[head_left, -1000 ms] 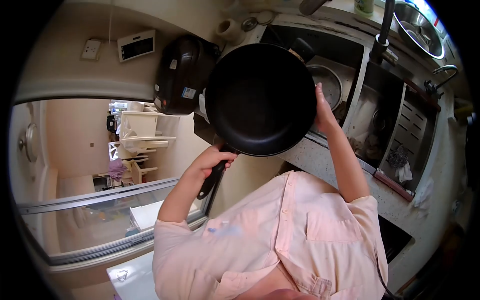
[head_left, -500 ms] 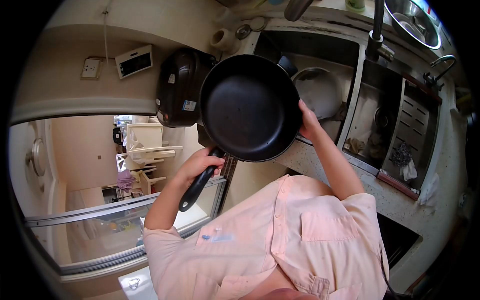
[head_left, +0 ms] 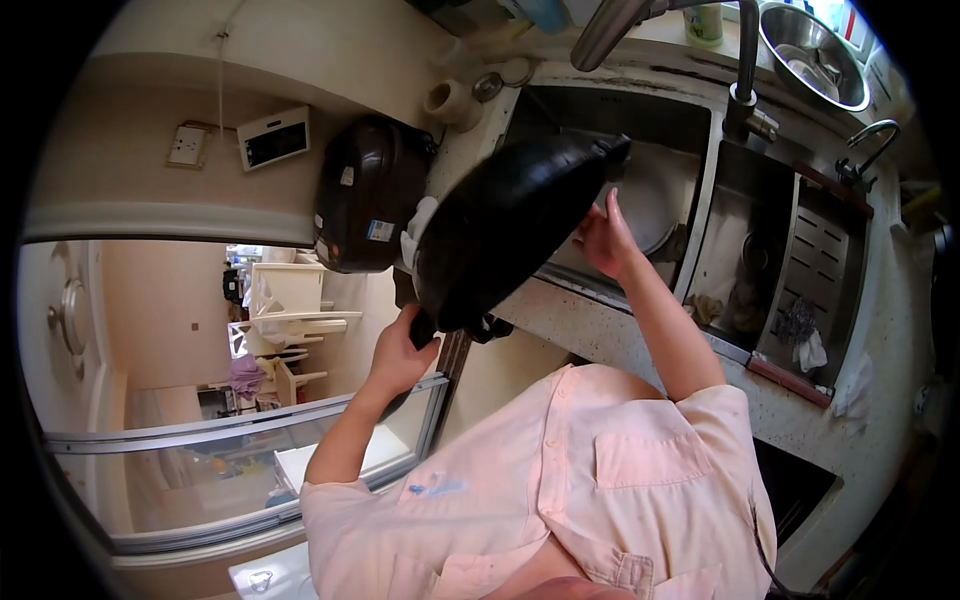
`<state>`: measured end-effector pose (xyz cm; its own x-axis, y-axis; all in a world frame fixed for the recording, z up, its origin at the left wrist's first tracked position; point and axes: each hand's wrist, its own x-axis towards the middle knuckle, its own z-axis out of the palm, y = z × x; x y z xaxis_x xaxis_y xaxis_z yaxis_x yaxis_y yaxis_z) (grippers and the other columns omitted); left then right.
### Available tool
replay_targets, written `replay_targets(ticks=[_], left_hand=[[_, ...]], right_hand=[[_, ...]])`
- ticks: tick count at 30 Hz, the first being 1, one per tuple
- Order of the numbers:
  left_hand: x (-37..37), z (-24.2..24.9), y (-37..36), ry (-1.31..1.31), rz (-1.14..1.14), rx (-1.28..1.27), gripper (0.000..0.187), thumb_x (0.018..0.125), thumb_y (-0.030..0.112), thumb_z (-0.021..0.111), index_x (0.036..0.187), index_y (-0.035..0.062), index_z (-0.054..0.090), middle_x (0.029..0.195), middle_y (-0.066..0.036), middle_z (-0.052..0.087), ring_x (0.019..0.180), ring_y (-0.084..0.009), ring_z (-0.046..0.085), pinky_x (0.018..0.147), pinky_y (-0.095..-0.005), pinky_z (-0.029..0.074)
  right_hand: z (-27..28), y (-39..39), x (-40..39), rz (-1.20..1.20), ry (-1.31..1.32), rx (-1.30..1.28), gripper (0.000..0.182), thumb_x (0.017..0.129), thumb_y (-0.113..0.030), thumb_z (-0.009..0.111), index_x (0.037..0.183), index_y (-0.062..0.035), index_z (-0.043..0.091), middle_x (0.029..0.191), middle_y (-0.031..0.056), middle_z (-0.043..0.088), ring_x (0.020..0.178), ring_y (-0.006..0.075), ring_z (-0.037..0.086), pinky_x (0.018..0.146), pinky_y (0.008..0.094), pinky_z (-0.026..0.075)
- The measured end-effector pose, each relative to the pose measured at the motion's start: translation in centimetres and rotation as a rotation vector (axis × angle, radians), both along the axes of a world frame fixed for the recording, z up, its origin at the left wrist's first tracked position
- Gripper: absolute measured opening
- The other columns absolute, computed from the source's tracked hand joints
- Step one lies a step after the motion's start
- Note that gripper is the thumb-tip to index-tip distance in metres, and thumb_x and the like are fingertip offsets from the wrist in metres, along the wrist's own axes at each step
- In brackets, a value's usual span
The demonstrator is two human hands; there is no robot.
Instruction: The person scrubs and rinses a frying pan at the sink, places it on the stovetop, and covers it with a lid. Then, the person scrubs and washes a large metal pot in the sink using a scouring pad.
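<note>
A black frying pan (head_left: 510, 235) is tilted steeply over the counter and the left sink basin, its dark outer side toward me and its inside hidden. My left hand (head_left: 402, 355) is wrapped round the pan's black handle at the lower left. At the pan's right edge is my right hand (head_left: 606, 240), open, with fingers stretched and the fingertips right at the pan. Behind the pan, a round pale lid or dish (head_left: 645, 205) lies in the left sink basin (head_left: 590, 105), partly hidden.
A dark rice cooker (head_left: 365, 200) stands left of the pan. The faucet (head_left: 610, 35) reaches over the sink from above. To the right is a second basin (head_left: 745, 240) with a slotted drain tray (head_left: 825, 235). A metal bowl (head_left: 815, 55) sits at the back right.
The pan has turned from showing its inside to showing its outer side. My left hand keeps the handle; my right hand has opened from its grip on the rim.
</note>
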<state>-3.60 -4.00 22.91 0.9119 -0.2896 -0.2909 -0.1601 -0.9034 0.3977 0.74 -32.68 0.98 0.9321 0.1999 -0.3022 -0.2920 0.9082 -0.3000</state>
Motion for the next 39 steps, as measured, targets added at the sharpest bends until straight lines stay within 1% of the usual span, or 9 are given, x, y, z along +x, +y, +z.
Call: replay_targets(ticks=[2,4,6,24,31,32,35,36,39], left_hand=[[0.2,-0.5,0.4,-0.207,-0.198,0.072,0.04,0.072,0.008,0.064,0.108,0.0031,0.048,0.082,-0.019,0.06,0.073,-0.0365,0.06,0.062,-0.0389,0.048],[0.4,-0.9,0.7,-0.26,-0.202,0.088,0.036,0.071,0.007,0.065,0.103,0.0064,0.049,0.083,-0.019,0.06,0.079,-0.0393,0.058,0.063,-0.0413,0.047],[0.6,-1.7,1.2,-0.365,-0.272,0.067,0.036,0.07,0.006,0.065,0.103,0.0069,0.049,0.082,-0.018,0.06,0.078,-0.0387,0.059,0.063,-0.0421,0.047],[2.5,-7.3,2.8,-0.485,-0.181,-0.074,0.011,0.074,0.013,0.062,0.078,0.0034,0.058,0.074,-0.018,0.058,0.072,-0.0386,0.056,0.061,-0.036,0.045],[0.2,-5.7,-0.4,-0.588,-0.058,-0.348,0.01,0.075,0.01,0.062,0.075,0.001,0.058,0.063,-0.006,0.057,0.059,-0.0128,0.046,0.057,-0.0267,0.04],[0.9,-6.4,0.9,-0.467,-0.006,-0.362,0.015,0.077,0.011,0.064,0.087,0.0,0.061,0.081,-0.004,0.064,0.075,-0.011,0.055,0.069,-0.0265,0.045],[0.4,-7.3,0.0,-0.566,-0.115,-0.545,0.015,0.078,0.011,0.062,0.088,0.0006,0.062,0.08,-0.004,0.064,0.075,-0.0115,0.056,0.069,-0.0257,0.044],[1.6,-8.9,1.6,-0.575,-0.16,-0.597,0.017,0.078,0.011,0.062,0.092,0.0006,0.062,0.084,-0.004,0.065,0.078,-0.0121,0.057,0.071,-0.026,0.045],[4.7,-15.7,5.1,-0.226,0.513,-1.378,0.019,0.08,0.006,0.059,0.097,-0.0021,0.061,0.087,-0.008,0.063,0.077,-0.0147,0.057,0.068,-0.0308,0.047]], right_hand=[[-1.8,0.4,0.6,-0.081,-0.006,0.171,0.072,0.086,-0.069,0.024,0.13,-0.015,0.045,0.132,0.0021,0.046,0.13,0.0222,0.028,0.11,0.0471,0.003],[-1.5,0.3,-0.2,-0.095,-0.249,0.262,0.051,0.09,-0.051,0.043,0.118,-0.0099,0.053,0.111,0.0052,0.058,0.106,0.0209,0.054,0.095,0.0356,0.04],[-1.9,0.5,-1.1,-0.149,-0.267,0.316,0.041,0.091,-0.041,0.047,0.114,-0.0078,0.055,0.106,0.0063,0.06,0.095,0.0198,0.058,0.085,0.0347,0.048],[1.5,-1.2,-3.1,-0.172,-0.263,0.398,0.032,0.088,-0.036,0.052,0.103,-0.0088,0.059,0.094,0.0064,0.063,0.085,0.0187,0.061,0.078,0.0341,0.051],[5.4,-3.3,-3.0,-0.326,-0.418,0.131,0.043,0.092,-0.038,0.043,0.124,-0.0098,0.048,0.1,0.0068,0.061,0.087,0.017,0.06,0.075,0.0319,0.052],[5.0,-3.1,-2.4,-0.358,-0.432,0.14,0.042,0.091,-0.036,0.044,0.123,-0.01,0.049,0.1,0.0065,0.061,0.086,0.0173,0.061,0.073,0.0317,0.052],[10.3,-4.4,-6.1,-0.286,-0.44,0.343,0.041,0.091,-0.037,0.047,0.122,-0.0107,0.05,0.102,0.0057,0.061,0.085,0.0196,0.063,0.072,0.033,0.054],[10.1,-5.1,-6.1,-0.229,-0.536,0.245,0.041,0.091,-0.032,0.049,0.125,-0.0101,0.048,0.111,0.0057,0.059,0.1,0.0167,0.058,0.088,0.0353,0.048],[12.6,-6.0,-8.8,-0.403,-0.532,-0.185,0.035,0.087,-0.029,0.053,0.119,-0.0144,0.051,0.109,0.0033,0.058,0.104,0.0171,0.055,0.089,0.0379,0.045]])
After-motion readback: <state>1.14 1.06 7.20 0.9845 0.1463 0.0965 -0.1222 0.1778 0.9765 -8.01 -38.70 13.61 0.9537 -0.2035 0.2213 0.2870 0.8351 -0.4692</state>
